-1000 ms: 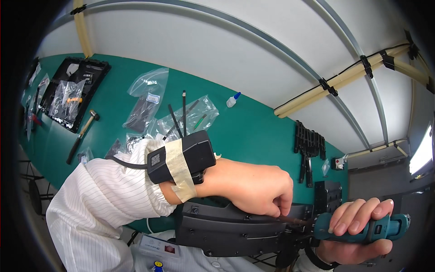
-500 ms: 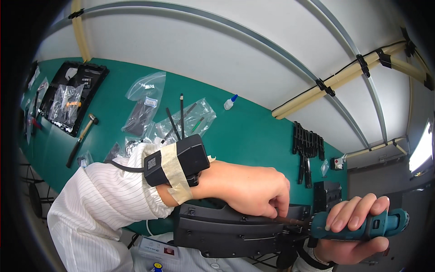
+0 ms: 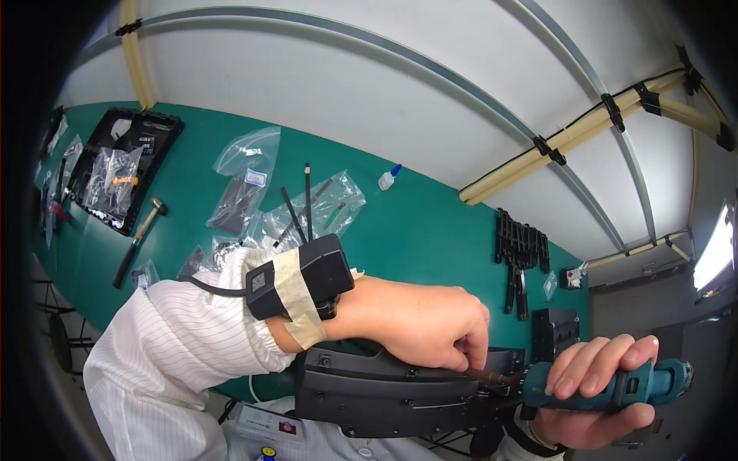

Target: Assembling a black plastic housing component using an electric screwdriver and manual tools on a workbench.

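My right hand (image 3: 596, 392) is wrapped round a teal cordless screwdriver (image 3: 649, 386), held level at the right. Its thin copper-brown bit (image 3: 492, 376) points left, along the top of a long black curved housing (image 3: 384, 401) with several screws in it. My left hand (image 3: 438, 326) reaches over the far edge of that housing. Its thumb and forefinger are closed together at the bit's tip; whatever lies between them is hidden. Strapped with tape to my left wrist is a black box-shaped device (image 3: 327, 269).
On the green table (image 3: 430, 238) are a hammer (image 3: 138, 242), an open black case (image 3: 127, 169), clear plastic bags (image 3: 250, 173) and a small blue-capped bottle (image 3: 390, 177). Several black strip parts (image 3: 523, 250) and a black block (image 3: 555, 330) are at the right.
Hardly anything differs. My hands, the screwdriver and the black housing keep their places, with only a very slight shift of the view.
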Motion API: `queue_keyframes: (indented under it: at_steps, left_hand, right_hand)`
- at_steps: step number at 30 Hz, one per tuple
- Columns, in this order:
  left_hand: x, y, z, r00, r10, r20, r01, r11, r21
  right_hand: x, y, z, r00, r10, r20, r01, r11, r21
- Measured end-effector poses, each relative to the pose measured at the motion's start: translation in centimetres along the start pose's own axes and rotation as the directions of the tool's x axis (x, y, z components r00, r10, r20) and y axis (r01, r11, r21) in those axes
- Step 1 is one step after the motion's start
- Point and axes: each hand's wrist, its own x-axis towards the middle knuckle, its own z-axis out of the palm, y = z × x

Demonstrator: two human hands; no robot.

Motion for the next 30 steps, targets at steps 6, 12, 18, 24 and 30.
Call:
queue_keyframes:
  at_steps: [6, 12, 18, 24, 30]
  left_hand:
    - [0.0, -0.1, 0.1, 1.000, -0.002, -0.001, 0.002, 1.000, 0.007]
    - [-0.1, 0.1, 0.0, 1.000, -0.015, 0.010, 0.014, 1.000, 0.024]
    - [-0.1, 0.2, -0.1, 1.000, -0.014, 0.013, 0.014, 1.000, 0.004]
    - [0.0, 0.0, -0.1, 1.000, -0.005, 0.020, 0.005, 1.000, 0.007]
    - [-2.5, 2.4, -1.3, 0.989, 0.054, -0.136, -0.052, 0.999, 0.016]
  right_hand:
    - [-0.1, 0.1, 0.1, 1.000, 0.003, -0.003, -0.003, 1.000, -0.008]
    - [-0.1, 0.2, 0.0, 1.000, 0.005, 0.008, -0.005, 1.000, -0.012]
    - [-0.1, 0.2, 0.0, 1.000, 0.009, 0.003, -0.009, 1.000, 0.008]
    - [-0.1, 0.2, -0.2, 1.000, 0.006, 0.006, -0.006, 1.000, 0.001]
    - [0.0, 0.2, 0.1, 1.000, 0.024, -0.013, -0.024, 1.000, 0.019]
